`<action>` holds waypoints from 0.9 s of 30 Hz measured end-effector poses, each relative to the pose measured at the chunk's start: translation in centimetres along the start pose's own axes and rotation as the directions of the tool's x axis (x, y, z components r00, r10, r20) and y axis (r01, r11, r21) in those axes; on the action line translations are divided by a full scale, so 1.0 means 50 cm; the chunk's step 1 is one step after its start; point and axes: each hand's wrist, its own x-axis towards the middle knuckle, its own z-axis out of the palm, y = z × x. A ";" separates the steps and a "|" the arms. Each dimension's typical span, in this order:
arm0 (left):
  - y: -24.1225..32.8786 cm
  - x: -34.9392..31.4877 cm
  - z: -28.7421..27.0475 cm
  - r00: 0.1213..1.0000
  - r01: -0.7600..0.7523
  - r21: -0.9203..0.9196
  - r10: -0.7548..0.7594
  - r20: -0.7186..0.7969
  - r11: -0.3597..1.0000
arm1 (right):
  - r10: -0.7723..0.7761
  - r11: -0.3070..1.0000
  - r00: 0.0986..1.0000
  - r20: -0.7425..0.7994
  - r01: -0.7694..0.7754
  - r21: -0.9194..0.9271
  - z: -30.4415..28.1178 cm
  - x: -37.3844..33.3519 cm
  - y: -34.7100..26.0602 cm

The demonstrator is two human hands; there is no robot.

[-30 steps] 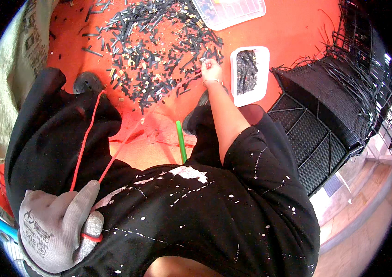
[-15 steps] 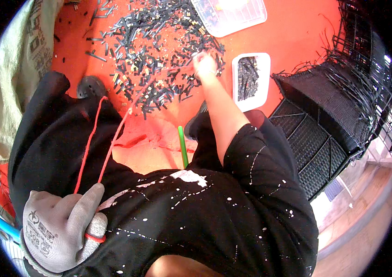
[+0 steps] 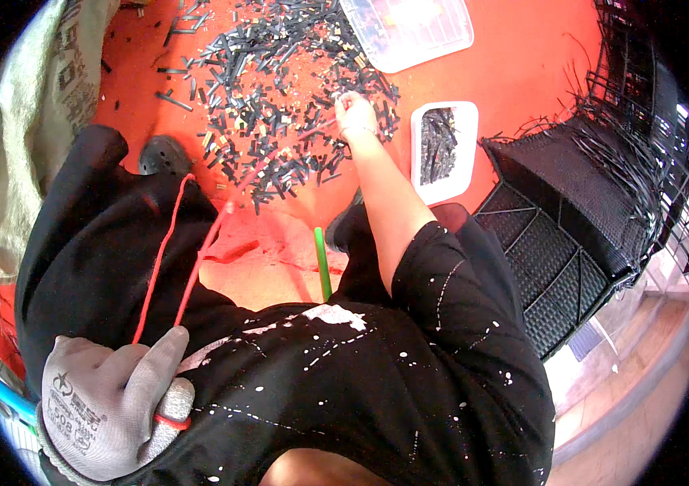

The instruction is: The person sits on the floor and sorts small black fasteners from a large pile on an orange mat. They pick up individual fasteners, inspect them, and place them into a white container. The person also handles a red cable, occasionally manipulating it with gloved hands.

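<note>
"While your gloved left hand (image 3: 109, 401) sits at the near left, which way does the red cord (image 3: 201, 263) go from it?"

"Away from you and slanting right, dude. That strand leaves your glove, crosses in front of you and runs up to your bare right hand (image 3: 357, 115), way out over the black offcuts (image 3: 255, 44) on the red floor (image 3: 515, 49). So its long axis is a near-left to far-right diagonal, and I'd say everything hinges on that line."

"How have you got your hands set?"

"Your left is curled closed on the cord, index finger straighter than the others, red loop round your thumb. Your right has its fingers drawn together on the far part, as best I can tell, but the exact pinch is too small to make out."

"And that pale spot (image 3: 229, 208) on the strand, which hand's nearer?"

"Honestly neither by much, it's roughly midway. The other strand (image 3: 156, 269) is clearly your left hand's though: it goes up over your black trousers (image 3: 101, 219), bending a bit, and tops out near your dark shoe (image 3: 164, 155). Can't tell where it goes past that."
</note>
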 end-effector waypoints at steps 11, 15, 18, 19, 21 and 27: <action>-0.011 -0.002 -0.003 0.999 0.002 0.013 -0.003 0.054 1.000 | 0.036 0.997 0.997 0.070 -0.031 -0.069 -0.017 -0.047 -0.003; -0.011 -0.004 -0.005 0.998 0.006 0.032 -0.008 0.060 0.999 | 0.051 0.997 0.989 0.141 -0.058 0.049 0.002 -0.055 -0.016; -0.009 -0.006 -0.001 0.999 0.010 0.031 -0.011 0.039 0.999 | -0.146 0.986 0.989 0.021 0.144 0.082 0.005 -0.075 -0.036; -0.007 -0.006 0.003 1.000 0.007 0.019 -0.007 0.014 1.000 | -0.195 0.973 0.981 0.012 0.192 0.126 0.010 -0.077 -0.044; -0.006 -0.003 0.002 1.000 -0.004 0.008 0.004 -0.008 1.000 | -0.288 0.951 0.954 0.081 0.275 0.140 0.029 -0.084 -0.045; -0.006 -0.005 0.003 1.000 0.001 -0.003 -0.001 -0.014 1.000 | -0.175 0.984 0.953 0.246 0.159 0.085 0.011 -0.098 -0.068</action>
